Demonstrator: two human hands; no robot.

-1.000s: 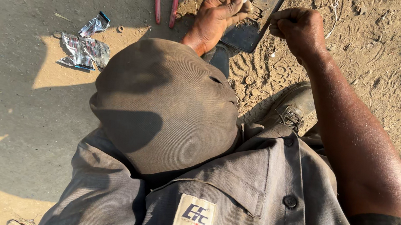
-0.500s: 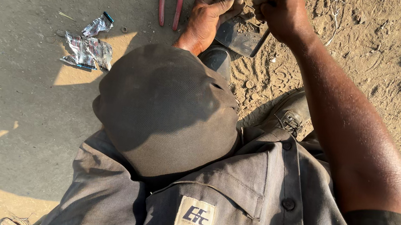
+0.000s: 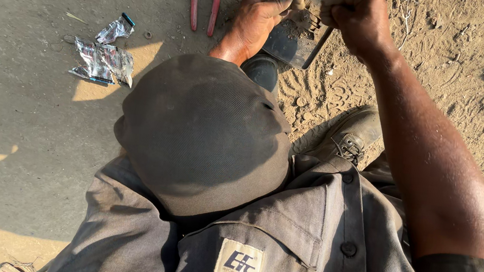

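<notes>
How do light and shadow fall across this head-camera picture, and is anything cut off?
Head view: low warm sunlight on the sandy ground; long shadow covers the left ground around the pliers; left hand and right hand sharp, the metal part cropped at the top.

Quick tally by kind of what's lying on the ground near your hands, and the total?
Red-handled pliers: 1
Dark metal plate, under left hand and right hand: 1
Crumpled foil wrappers: 2
Total: 4
</notes>
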